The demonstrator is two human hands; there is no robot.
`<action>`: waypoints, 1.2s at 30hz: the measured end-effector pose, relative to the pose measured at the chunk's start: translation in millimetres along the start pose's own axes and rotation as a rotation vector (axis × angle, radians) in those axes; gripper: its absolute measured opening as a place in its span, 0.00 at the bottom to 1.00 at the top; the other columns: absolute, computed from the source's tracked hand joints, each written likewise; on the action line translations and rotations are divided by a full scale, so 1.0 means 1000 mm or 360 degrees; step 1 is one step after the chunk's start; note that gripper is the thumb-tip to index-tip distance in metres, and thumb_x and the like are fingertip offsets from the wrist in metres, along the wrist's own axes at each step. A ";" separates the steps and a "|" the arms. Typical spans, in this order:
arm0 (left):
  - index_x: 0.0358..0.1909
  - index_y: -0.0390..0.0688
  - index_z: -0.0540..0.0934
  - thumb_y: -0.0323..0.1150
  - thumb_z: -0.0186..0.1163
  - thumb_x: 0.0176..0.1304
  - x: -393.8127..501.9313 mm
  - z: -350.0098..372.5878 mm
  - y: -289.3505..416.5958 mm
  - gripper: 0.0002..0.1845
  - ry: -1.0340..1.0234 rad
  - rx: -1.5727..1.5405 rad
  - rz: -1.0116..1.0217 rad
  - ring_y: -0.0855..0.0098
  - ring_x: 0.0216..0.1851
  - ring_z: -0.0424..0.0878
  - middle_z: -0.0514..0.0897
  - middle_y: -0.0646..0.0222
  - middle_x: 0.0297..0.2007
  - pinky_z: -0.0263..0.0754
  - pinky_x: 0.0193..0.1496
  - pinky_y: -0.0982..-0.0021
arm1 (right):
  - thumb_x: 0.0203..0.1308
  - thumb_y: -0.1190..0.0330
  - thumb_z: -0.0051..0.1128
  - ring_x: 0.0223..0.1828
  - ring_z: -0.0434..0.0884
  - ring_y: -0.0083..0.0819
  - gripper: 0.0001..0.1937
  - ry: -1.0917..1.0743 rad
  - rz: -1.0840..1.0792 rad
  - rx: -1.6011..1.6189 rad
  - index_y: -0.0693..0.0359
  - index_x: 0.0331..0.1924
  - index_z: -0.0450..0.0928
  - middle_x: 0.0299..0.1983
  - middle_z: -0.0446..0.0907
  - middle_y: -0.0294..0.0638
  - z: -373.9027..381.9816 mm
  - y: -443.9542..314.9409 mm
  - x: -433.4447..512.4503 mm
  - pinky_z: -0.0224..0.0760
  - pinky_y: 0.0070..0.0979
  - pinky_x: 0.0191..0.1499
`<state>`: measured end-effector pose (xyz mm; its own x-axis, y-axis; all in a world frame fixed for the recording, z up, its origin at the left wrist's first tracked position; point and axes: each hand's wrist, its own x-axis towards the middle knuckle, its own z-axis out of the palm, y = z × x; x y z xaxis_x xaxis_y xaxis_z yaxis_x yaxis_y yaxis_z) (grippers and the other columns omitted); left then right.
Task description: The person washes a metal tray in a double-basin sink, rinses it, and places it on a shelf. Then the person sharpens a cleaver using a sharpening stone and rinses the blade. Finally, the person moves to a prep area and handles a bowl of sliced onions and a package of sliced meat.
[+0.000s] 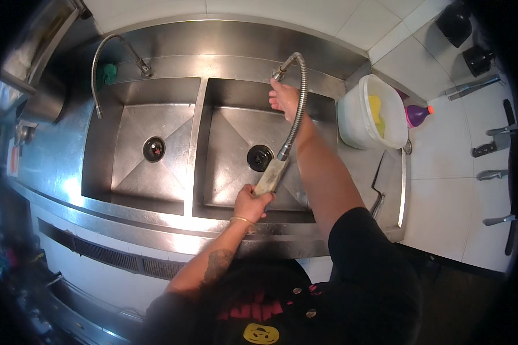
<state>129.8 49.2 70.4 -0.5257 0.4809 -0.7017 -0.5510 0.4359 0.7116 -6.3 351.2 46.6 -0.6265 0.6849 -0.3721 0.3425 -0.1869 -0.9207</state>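
Note:
My left hand (252, 203) grips the lower end of a pale, worn block-like object (271, 176), perhaps a whetstone, held tilted over the right basin (228, 181) of a stainless steel double sink. The object's upper end lies under the tip of a flexible metal faucet (302, 103). At the base of that faucet, my right hand (284, 95) reaches to the tap fitting (278, 74), its fingers partly curled; whether they grip the fitting is hard to tell. A black drain (260, 158) shows beside the object. No water stream can be made out.
Left of the divider is a second basin (155, 181) with its own flexible faucet (96, 73). A white plastic tub (356, 116) with yellow things inside and a purple bottle (418, 115) stand at right. Several knives (485, 149) hang on the tiled wall. A metal pot (45, 101) stands left.

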 end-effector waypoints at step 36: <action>0.56 0.39 0.77 0.47 0.58 0.70 0.046 -0.024 0.007 0.23 0.0050 -0.0047 -0.0135 0.70 0.17 0.78 0.84 0.62 0.30 0.68 0.15 0.68 | 0.76 0.51 0.50 0.80 0.61 0.56 0.35 0.0354 0.0024 -0.0312 0.71 0.76 0.63 0.77 0.64 0.61 0.065 0.178 -0.143 0.54 0.47 0.80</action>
<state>86.7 56.3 42.5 -0.4963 0.4189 -0.7604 -0.6131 0.4510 0.6486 98.3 174.2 -71.4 -0.4588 0.8248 -0.3305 0.4929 -0.0732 -0.8670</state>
